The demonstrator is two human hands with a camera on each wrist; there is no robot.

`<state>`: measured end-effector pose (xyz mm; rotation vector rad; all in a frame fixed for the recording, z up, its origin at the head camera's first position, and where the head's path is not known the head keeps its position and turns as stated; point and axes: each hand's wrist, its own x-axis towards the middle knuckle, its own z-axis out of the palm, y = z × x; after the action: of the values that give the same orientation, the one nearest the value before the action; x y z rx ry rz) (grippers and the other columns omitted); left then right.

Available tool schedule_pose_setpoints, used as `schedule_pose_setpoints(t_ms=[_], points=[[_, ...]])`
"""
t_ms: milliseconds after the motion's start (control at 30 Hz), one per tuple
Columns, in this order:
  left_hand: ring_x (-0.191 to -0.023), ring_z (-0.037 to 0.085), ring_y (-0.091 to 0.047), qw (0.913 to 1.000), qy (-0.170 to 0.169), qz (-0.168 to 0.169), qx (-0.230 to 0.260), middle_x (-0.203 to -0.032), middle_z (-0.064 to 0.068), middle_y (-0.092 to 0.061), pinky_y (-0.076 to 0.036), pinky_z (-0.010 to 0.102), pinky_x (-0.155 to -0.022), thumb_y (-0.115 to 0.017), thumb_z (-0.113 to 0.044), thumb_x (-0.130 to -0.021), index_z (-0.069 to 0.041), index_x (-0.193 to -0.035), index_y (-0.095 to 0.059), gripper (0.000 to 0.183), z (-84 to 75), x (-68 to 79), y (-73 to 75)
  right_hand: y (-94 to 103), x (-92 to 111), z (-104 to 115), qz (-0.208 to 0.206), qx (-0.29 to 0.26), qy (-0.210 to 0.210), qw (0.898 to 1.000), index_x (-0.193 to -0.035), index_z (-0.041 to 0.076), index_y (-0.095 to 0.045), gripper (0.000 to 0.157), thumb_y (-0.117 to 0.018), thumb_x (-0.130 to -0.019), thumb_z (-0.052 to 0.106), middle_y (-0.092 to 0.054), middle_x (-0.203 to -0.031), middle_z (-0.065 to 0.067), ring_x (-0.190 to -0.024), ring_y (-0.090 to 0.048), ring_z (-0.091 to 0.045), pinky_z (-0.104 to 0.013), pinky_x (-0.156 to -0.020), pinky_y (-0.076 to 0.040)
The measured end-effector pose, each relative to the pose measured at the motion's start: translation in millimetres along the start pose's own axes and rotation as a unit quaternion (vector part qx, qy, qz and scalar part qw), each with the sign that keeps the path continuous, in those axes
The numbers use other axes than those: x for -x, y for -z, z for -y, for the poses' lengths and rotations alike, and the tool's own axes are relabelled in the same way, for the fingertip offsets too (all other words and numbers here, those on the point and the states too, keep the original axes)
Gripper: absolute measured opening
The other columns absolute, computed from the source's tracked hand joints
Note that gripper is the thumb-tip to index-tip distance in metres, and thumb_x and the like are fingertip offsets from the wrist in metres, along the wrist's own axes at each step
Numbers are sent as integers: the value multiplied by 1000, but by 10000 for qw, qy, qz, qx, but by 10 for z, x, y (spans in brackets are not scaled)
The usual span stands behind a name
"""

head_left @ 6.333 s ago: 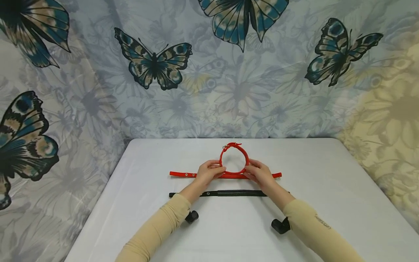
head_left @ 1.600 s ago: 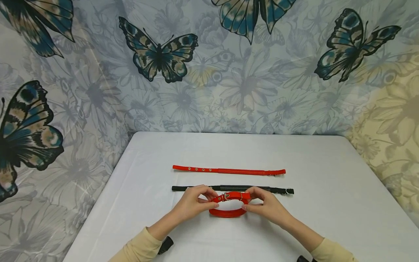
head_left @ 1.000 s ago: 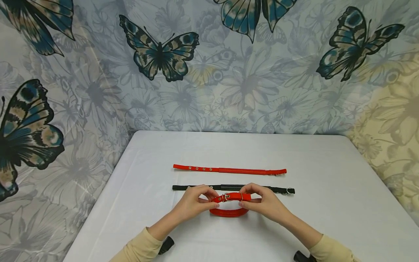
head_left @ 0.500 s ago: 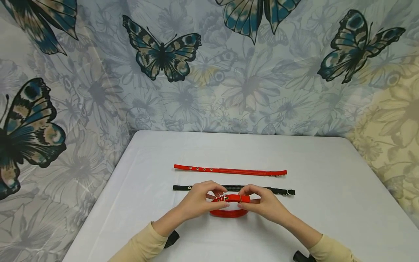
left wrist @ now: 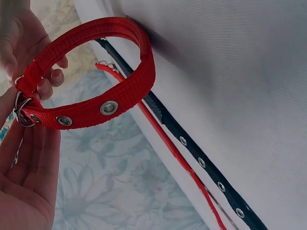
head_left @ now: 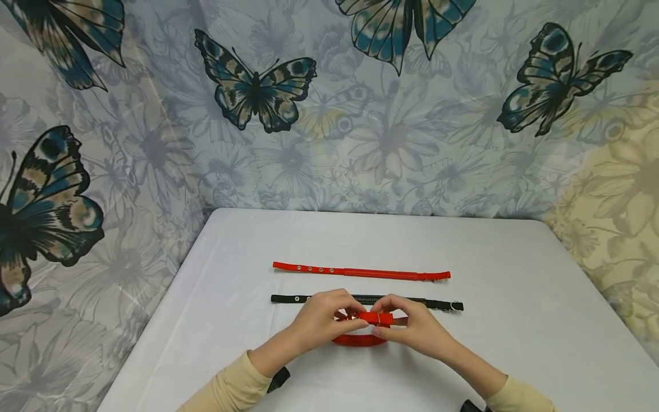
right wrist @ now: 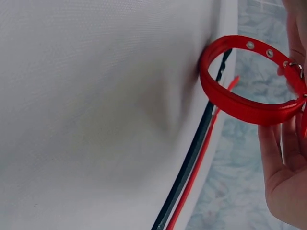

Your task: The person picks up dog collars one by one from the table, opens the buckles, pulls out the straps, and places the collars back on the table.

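A red collar (head_left: 358,340), buckled into a ring, is held up between both hands over the near middle of the table. My left hand (head_left: 321,317) pinches it at the metal buckle, which its fingers partly cover. Beside it my right hand (head_left: 419,329) pinches the strap end by the keeper loop, thumb below and fingers above. In the left wrist view, metal eyelets line the collar (left wrist: 84,116) near the buckle. The right wrist view shows the padded side of the collar (right wrist: 249,111), its strap end partly cut off by the frame's edge.
Behind the hands a black collar (head_left: 443,305) lies flat and unbuckled across the white table (head_left: 247,240). Farther back, a second red collar (head_left: 381,273) lies stretched out parallel to it. Butterfly-printed cloth (head_left: 391,143) hangs beyond the far edge.
Since the earliest frame the ring has come from above the far red collar to the near side of the black one. Lately my left hand has slid right onto the buckle, closer to my right hand.
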<state>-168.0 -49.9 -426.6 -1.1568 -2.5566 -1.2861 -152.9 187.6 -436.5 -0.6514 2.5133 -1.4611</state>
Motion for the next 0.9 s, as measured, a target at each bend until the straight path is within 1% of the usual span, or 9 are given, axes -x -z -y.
schedule_pose_setpoints(t_ms=[133, 200, 333, 467, 567, 700, 900], points=[[-79, 0, -59, 9999, -92, -17, -87, -87, -7, -65, -49, 10, -72, -78, -25, -85, -13, -99, -74, 20, 3, -1, -18, -15, 3, 4, -86, 106, 287, 9995, -106, 24, -65, 25, -75, -86, 36, -65, -102, 10, -99, -59, -13, -27, -80, -55], [-80, 1, -59, 9997, -178, -49, -137, -88, -7, -65, -49, 10, -72, -78, -25, -85, -13, -99, -74, 19, 9, 1, -30, -19, 2, 9, -120, 104, 342, 9993, -105, 23, -65, 23, -74, -87, 36, -65, -101, 10, -97, -59, -13, -27, -79, -55], [-77, 3, -59, 9984, -444, -189, -283, -86, -6, -64, -47, 8, -68, -77, -24, -85, -12, -97, -73, 18, 19, 7, -46, -24, 2, 11, -165, 101, 271, 9994, -103, 21, -66, 23, -74, -87, 36, -65, -98, 9, -94, -60, -13, -26, -79, -55], [-72, 4, -56, 9960, -659, -352, -498, -85, -7, -63, -43, 7, -61, -76, -25, -86, -14, -96, -72, 16, 35, 18, -64, -29, 7, 1, -182, 77, 139, 9997, -102, 22, -66, 23, -75, -86, 36, -65, -98, 9, -95, -59, -13, -27, -78, -56], [-73, 3, -54, 9951, -678, -445, -571, -87, -8, -63, -42, 8, -61, -75, -26, -87, -14, -97, -72, 16, 54, 36, -85, -32, 10, -6, -185, -36, 97, 9998, -101, 21, -66, 23, -75, -86, 36, -65, -99, 8, -96, -60, -13, -26, -77, -56], [-75, 4, -54, 9938, -732, -669, -506, -90, -9, -63, -44, 10, -62, -73, -26, -89, -14, -100, -71, 16, 76, 64, -123, -35, 12, -14, -167, -312, 84, 9993, -101, 19, -67, 22, -75, -86, 33, -66, -100, 5, -97, -61, -15, -27, -77, -56], [-78, 5, -55, 9864, -1125, -1139, -382, -95, -8, -65, -44, 10, -64, -72, -23, -90, -15, -102, -69, 15, 126, 80, -189, -40, 16, -28, -108, -792, -107, 9967, -103, 14, -68, 23, -76, -86, 27, -66, -101, -1, -96, -60, -18, -29, -79, -56]])
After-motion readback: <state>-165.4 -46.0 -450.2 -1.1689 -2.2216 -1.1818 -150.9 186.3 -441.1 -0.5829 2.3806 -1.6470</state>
